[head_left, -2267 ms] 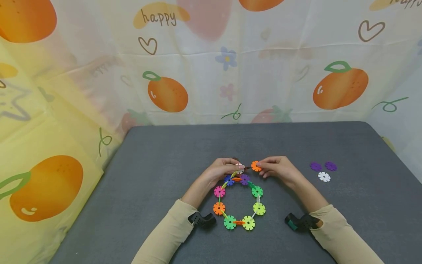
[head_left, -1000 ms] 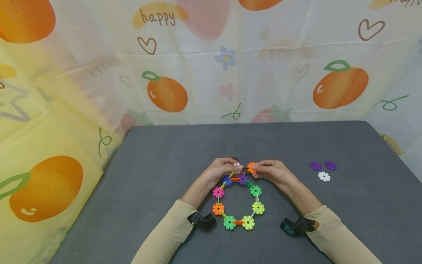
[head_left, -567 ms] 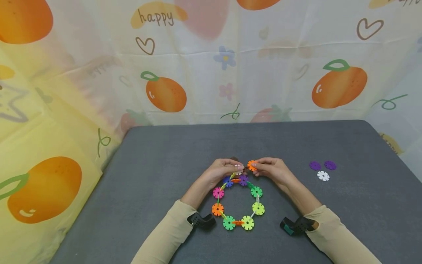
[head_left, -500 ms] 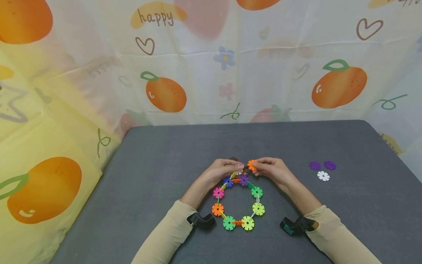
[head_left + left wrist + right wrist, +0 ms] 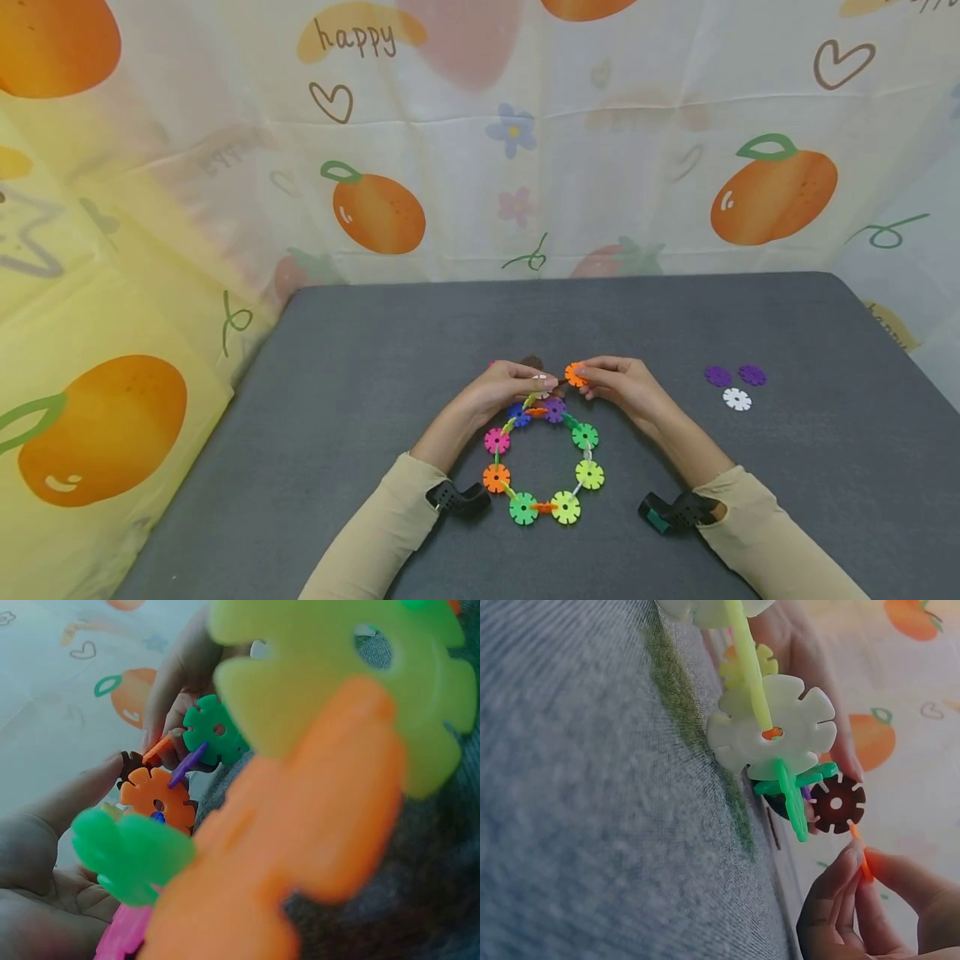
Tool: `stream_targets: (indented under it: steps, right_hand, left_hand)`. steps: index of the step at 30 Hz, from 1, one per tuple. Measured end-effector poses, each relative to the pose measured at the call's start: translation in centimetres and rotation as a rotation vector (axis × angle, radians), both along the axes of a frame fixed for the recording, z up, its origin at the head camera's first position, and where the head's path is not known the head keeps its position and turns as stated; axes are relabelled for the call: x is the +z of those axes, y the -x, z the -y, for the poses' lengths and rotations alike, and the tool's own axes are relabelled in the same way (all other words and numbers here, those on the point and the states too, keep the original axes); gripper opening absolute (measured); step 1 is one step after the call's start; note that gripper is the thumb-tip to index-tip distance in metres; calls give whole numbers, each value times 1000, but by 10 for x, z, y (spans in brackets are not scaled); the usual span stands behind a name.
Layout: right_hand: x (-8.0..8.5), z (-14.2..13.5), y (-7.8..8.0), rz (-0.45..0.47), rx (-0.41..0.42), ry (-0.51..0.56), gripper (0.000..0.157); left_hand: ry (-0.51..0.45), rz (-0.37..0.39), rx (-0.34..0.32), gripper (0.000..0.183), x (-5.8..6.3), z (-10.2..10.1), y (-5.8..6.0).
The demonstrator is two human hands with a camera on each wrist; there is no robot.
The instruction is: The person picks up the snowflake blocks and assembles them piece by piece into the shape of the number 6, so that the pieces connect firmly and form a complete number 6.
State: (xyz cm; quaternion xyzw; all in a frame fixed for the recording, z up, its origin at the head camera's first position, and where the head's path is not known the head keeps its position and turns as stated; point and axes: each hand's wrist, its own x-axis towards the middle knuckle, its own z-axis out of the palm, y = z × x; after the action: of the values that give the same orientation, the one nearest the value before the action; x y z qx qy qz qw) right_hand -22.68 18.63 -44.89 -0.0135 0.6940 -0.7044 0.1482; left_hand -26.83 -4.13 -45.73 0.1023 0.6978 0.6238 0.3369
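Observation:
Toothed plastic discs slotted together form a closed ring on the grey table, including a green disc (image 5: pixel 523 508), a pink disc (image 5: pixel 497 441) and a purple disc (image 5: pixel 555 410). A chain rises from the ring's far side to a white disc (image 5: pixel 542 385) at my left hand (image 5: pixel 501 390). That hand pinches a brown disc (image 5: pixel 838 804), seen nearly edge-on from the head. Between thumb and fingers, my right hand (image 5: pixel 626 385) pinches an orange disc (image 5: pixel 575 374). In the right wrist view, the orange disc's edge meets the brown disc's toothed rim.
Two loose purple discs (image 5: pixel 717 377) and a loose white disc (image 5: pixel 737 400) lie at the right on the table (image 5: pixel 375 333). A dark brown disc (image 5: pixel 532 362) shows partly behind my left hand. A fruit-printed cloth (image 5: pixel 450 167) hangs behind the table.
My right hand has moved left with the orange disc, to the brown disc by the left hand. A bit of pink now shows behind the left hand. The ring stays nearly in place.

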Motion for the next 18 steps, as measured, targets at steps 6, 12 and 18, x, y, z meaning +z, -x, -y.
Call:
stream_targets:
  steps: [6,12,18]
  right_hand:
    - [0,0,0,3,10,-2,39]
    - [-2,4,1,-12,-10,-30,37]
    - [-4,5,1,-3,-12,-32,37]
  left_hand:
    - [4,3,0,30,-1,0,1]
    - [-3,1,19,27,-2,-2,1]
    - [17,-7,42,28,-2,-3,-1]
